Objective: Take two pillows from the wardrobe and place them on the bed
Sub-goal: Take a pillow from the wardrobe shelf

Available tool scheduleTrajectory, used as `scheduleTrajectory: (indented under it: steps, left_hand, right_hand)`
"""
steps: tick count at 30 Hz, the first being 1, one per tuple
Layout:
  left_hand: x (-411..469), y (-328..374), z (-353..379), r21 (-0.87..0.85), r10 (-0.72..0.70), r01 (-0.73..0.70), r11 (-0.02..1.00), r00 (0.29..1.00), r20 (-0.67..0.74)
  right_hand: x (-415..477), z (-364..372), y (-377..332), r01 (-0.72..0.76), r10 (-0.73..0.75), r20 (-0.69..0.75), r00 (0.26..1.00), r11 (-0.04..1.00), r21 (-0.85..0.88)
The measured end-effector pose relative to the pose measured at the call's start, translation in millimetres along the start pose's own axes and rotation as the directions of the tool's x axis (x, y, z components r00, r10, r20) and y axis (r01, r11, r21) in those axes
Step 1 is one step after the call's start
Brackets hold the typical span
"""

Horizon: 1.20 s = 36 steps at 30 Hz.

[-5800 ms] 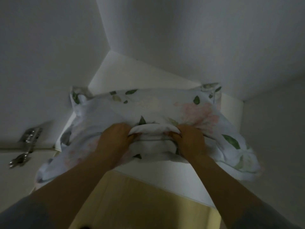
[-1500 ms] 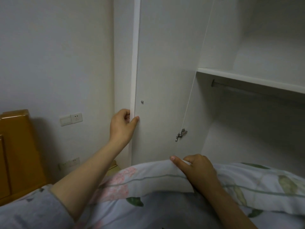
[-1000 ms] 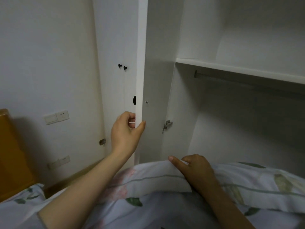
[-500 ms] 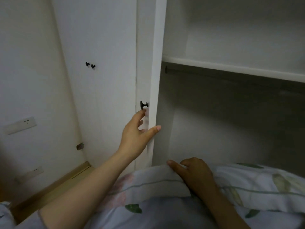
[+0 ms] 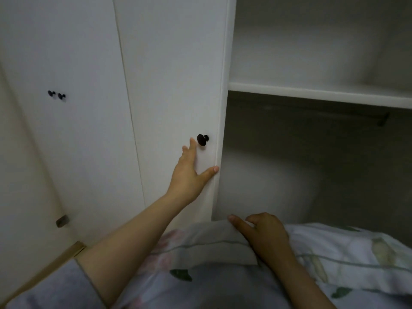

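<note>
Floral-printed white pillow (image 5: 223,248) sits against your chest, your right hand (image 5: 265,236) clutching its top edge; your left hand (image 5: 189,172), fingers spread flat, pushes the white wardrobe door (image 5: 174,85). Next, carry it bedward.

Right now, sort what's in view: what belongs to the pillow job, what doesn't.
Job:
floral pillow, under the right hand
left hand, flat on the wardrobe door
wardrobe shelf

Not the job:
black door knob
pair of small knobs
hanging rail
</note>
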<state>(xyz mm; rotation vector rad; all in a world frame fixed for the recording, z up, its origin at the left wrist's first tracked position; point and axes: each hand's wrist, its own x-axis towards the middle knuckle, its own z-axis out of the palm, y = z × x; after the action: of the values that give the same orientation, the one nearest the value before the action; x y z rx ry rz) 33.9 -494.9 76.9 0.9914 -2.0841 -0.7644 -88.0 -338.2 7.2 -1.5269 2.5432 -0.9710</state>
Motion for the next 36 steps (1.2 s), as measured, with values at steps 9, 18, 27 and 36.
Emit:
scheduleTrajectory:
  steps: [9, 18, 27, 36]
  left_hand:
    - [26.3, 14.1, 28.4, 0.017, 0.010, -0.011, 1.000, 0.999, 0.047]
    - [53.9, 23.3, 45.3, -0.009, -0.027, 0.029, 1.000, 0.991, 0.130]
    - [71.0, 23.2, 54.0, 0.001, -0.030, 0.030, 1.000, 0.979, 0.201]
    - [74.7, 26.5, 57.3, 0.021, -0.035, 0.032, 0.999, 0.976, 0.216]
  right_hand:
    - [8.3, -6.6, 16.9, -0.068, 0.067, -0.066, 0.996, 0.998, -0.006]
    - [17.1, -8.1, 25.4, -0.102, 0.104, -0.094, 0.990, 0.994, 0.027]
    - [18.1, -12.4, 27.5, -0.126, 0.135, -0.131, 0.982, 0.990, 0.070]
    - [3.0, -11.9, 16.3, -0.181, 0.188, -0.169, 0.968, 0.982, 0.056]
